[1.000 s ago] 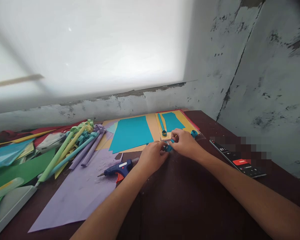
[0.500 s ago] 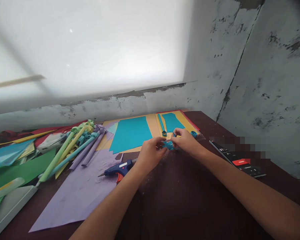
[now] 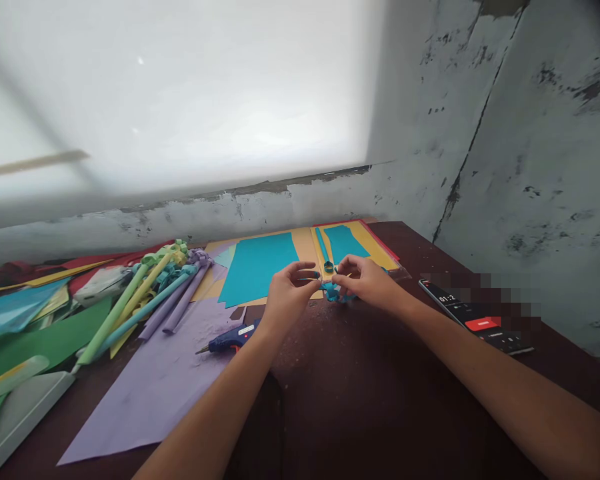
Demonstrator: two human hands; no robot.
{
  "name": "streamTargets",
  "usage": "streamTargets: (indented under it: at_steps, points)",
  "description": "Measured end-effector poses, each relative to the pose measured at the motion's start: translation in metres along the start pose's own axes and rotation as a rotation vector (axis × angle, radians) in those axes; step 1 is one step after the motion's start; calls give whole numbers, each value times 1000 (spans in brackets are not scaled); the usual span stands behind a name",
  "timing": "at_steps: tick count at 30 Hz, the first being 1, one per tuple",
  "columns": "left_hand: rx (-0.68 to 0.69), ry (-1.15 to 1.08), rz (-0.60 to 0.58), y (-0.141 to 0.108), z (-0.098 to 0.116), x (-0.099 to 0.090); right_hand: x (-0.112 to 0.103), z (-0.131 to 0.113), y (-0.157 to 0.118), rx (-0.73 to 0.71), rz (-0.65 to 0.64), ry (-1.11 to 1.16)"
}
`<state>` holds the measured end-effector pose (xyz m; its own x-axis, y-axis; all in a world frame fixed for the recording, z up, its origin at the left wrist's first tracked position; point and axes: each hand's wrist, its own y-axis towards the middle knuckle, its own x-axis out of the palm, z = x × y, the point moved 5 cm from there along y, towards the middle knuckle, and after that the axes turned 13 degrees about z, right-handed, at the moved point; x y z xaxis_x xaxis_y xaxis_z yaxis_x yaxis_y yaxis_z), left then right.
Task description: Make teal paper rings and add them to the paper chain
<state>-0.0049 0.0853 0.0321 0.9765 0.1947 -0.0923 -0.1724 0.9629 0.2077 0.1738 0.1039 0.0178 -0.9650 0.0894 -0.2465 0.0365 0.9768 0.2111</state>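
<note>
The place was a craft corner in a worn room, whether of a home or a workshop could not be told. Sheets of coloured paper (image 3: 260, 267), rolled tubes (image 3: 114, 313) and a glue gun (image 3: 230, 340) lay across a table (image 3: 360, 373); stained walls (image 3: 545, 187), cracked at their junction, bordered it.

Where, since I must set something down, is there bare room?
The widest bare tabletop lies between the left forearm and right forearm; a smaller patch separates the yellow sheet and the phone. Crowded: the left side, with paper tubes and glue gun, and around the teal paper piece at the left hand and right hand.
</note>
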Motion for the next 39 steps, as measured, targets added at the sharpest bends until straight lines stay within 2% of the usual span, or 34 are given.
streamTargets:
  at_steps: [10, 24, 39]
  points:
    - [-3, -94, -15, -1, 0, 3, -4, -15, -5, -154, -5, 95]
    - [5, -31, -8, -3, 5, 2, -3, -26, -12, -195, -17, 5]
    - [27, -5, -17, -5, 8, 3, -3, -25, -13, -224, -23, -24]
